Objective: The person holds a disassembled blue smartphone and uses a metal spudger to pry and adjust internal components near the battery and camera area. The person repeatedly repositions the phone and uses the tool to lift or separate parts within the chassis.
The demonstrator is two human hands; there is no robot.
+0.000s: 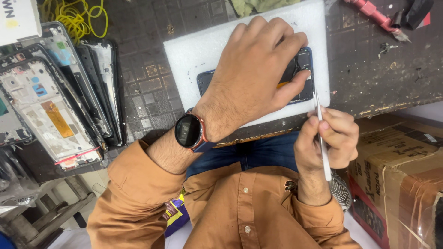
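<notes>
Leaning at the far left of the dark, scuffed table (369, 74) is a stack of stripped phone frames (50, 106), grey and black rectangular shells overlapping like tiles, the nearest one showing an orange strip and a red lower edge. Behind them lies a tangle of thin yellow wire (76, 18). A white foam sheet (194, 55) is spread across the middle of the table, and on it rests the opened blue-rimmed phone body (302, 76), its dark insides facing up. The left hand (254, 76), wearing a round black wristwatch with an orange-red case (188, 131), presses flat over most of this phone, fingers spread along its far edge and thumb on its near edge, pinning it to the foam. Just right of that thumb, the right hand (330, 138) is closed in a pinch around a pair of slim silver metal tweezers (322, 133), held almost upright with the tip meeting the phone's right end. Both sleeves are of a rust-orange buttoned shirt (240, 203). Farther right, below the table edge, stands a brown cardboard box wrapped in clear tape (401, 170). At the top right corner lies a red-handled tool (376, 14), well apart from both hands.
</notes>
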